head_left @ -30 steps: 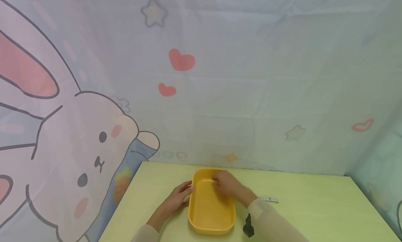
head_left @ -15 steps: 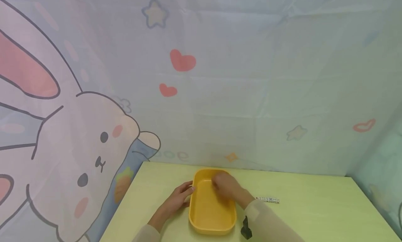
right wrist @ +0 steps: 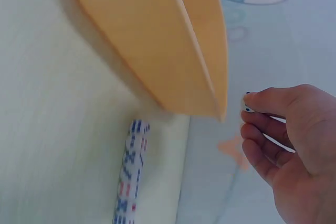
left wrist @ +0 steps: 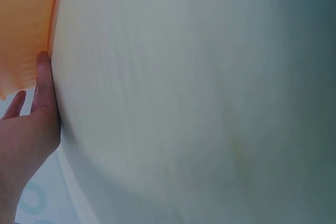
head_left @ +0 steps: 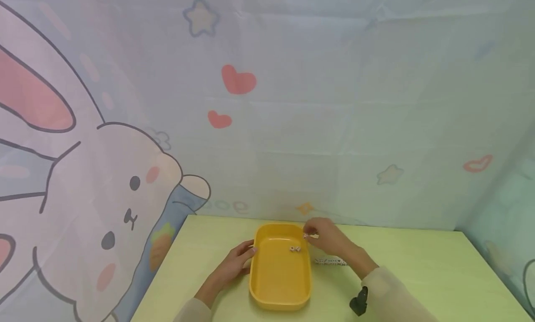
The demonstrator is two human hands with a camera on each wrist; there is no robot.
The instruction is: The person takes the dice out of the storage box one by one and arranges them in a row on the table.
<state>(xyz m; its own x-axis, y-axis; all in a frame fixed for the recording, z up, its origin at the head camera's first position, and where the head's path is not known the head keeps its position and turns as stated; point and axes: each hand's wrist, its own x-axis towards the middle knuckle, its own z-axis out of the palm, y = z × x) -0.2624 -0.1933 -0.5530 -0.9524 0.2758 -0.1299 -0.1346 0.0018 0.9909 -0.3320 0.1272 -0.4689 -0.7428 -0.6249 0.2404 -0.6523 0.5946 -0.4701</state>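
Note:
A yellow rectangular tray (head_left: 280, 282) sits on the table, and two small white dice (head_left: 295, 249) lie side by side on its floor toward the far right. My left hand (head_left: 234, 262) rests against the tray's left wall, fingers extended; the left wrist view shows the fingertips (left wrist: 44, 61) touching it. Just over the far right rim, my right hand (head_left: 328, 236) pinches a white die (right wrist: 247, 104) with dark pips between thumb and fingers. A straight row of dice (head_left: 330, 261) lies right of the tray, its right end hidden by my right forearm.
The pale yellow-green table (head_left: 418, 275) meets a cartoon-printed backdrop (head_left: 313, 127) at its far edge. A black wrist strap piece (head_left: 359, 301) hangs by the right sleeve (head_left: 393, 294). A dark cable (head_left: 528, 285) shows at the far right edge.
My right hand has moved from inside the tray's far right part, rightward and up over the rim, now with a die pinched. Two dice in the tray have come into view. My left hand stays put.

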